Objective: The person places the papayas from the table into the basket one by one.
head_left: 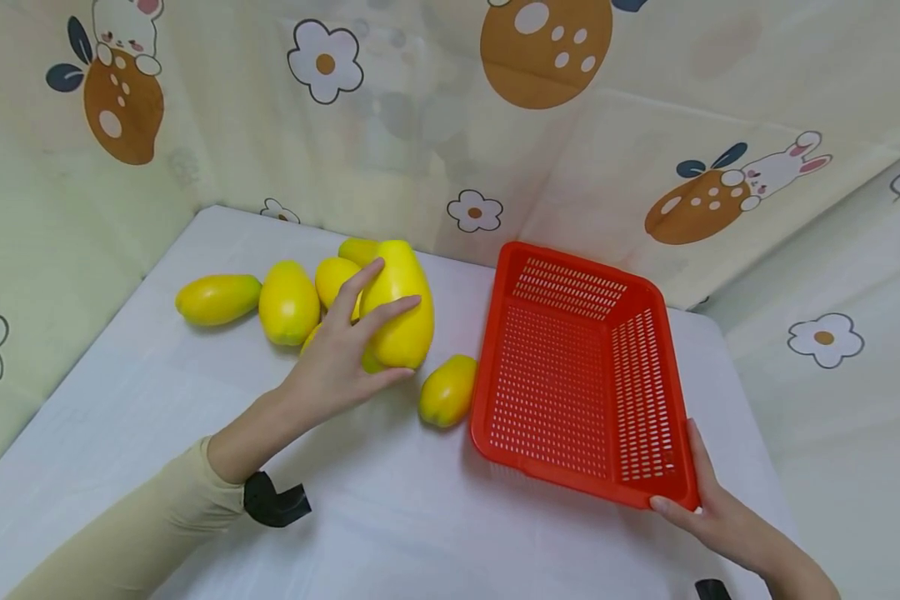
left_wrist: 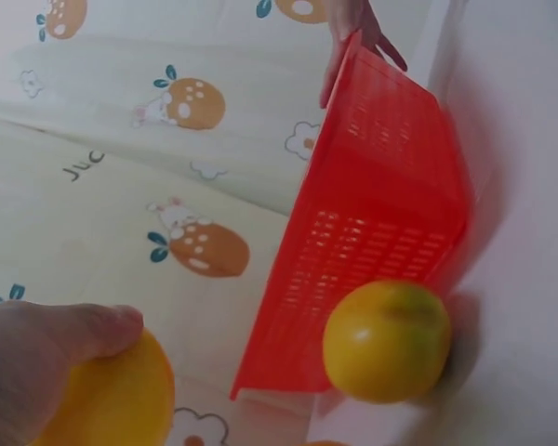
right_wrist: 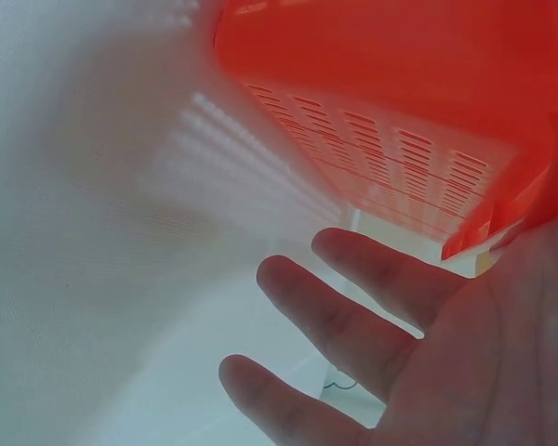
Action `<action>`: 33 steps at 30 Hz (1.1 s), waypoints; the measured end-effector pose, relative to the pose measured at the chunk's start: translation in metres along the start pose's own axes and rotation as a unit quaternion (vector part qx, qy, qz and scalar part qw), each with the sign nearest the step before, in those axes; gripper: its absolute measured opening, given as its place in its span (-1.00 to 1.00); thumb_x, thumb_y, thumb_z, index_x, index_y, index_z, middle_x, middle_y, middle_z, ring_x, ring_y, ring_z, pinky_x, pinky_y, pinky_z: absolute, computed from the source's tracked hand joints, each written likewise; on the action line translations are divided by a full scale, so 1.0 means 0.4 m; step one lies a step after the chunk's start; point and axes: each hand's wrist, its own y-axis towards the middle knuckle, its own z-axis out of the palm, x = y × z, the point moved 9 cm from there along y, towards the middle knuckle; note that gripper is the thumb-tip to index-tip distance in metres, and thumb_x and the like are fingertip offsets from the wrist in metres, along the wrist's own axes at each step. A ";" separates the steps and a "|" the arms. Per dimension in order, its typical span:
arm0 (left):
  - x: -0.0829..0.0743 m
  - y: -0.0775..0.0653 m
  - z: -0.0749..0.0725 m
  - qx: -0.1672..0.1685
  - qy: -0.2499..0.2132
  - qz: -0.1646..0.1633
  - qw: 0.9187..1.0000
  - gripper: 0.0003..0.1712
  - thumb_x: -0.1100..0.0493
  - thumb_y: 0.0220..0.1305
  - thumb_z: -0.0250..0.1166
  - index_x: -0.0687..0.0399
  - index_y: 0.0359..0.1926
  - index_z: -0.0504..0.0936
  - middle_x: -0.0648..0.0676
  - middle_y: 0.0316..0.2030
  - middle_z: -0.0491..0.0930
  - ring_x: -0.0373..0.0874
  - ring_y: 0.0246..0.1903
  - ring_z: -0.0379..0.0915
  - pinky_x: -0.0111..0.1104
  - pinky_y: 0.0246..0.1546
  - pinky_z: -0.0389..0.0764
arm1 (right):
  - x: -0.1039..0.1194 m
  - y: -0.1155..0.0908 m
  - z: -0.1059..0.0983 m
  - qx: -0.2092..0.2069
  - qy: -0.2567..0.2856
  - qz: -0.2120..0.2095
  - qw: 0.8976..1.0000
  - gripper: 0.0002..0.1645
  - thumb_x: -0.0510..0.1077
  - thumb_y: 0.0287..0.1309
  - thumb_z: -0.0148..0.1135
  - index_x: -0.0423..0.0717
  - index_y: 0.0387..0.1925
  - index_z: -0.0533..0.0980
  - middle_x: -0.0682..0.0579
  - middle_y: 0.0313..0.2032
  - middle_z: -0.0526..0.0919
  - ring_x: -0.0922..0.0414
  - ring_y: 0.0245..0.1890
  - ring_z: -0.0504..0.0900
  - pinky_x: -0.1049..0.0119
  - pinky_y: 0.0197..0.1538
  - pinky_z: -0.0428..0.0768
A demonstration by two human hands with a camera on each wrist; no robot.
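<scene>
My left hand holds a large yellow fruit, shaped like a papaya, with fingers over its top and thumb at its near end. In the left wrist view the thumb lies along this fruit. Its lower side overlaps other yellow fruits. My right hand grips the near right corner of a red plastic basket, thumb on the rim. The right wrist view shows the other fingers stretched out below the basket's wall. The basket is tilted, its inside showing no fruit.
A smaller yellow fruit lies right beside the basket's left side. Further left on the white table are several more, including an oblong one and a rounder one. A patterned curtain hangs behind the table.
</scene>
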 end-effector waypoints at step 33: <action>-0.075 -0.035 0.097 0.037 -0.002 0.041 0.998 -0.13 -0.16 -0.18 0.42 -0.47 0.22 0.24 -0.02 0.39 -0.23 -0.01 0.28 0.02 -0.23 0.05 0.46 | 0.000 0.000 -0.004 -0.003 -0.002 -0.015 1.000 0.29 0.08 0.04 0.17 0.58 0.14 -0.76 -0.23 0.34 -0.40 -0.23 0.15 0.10 -0.09 -0.14 0.56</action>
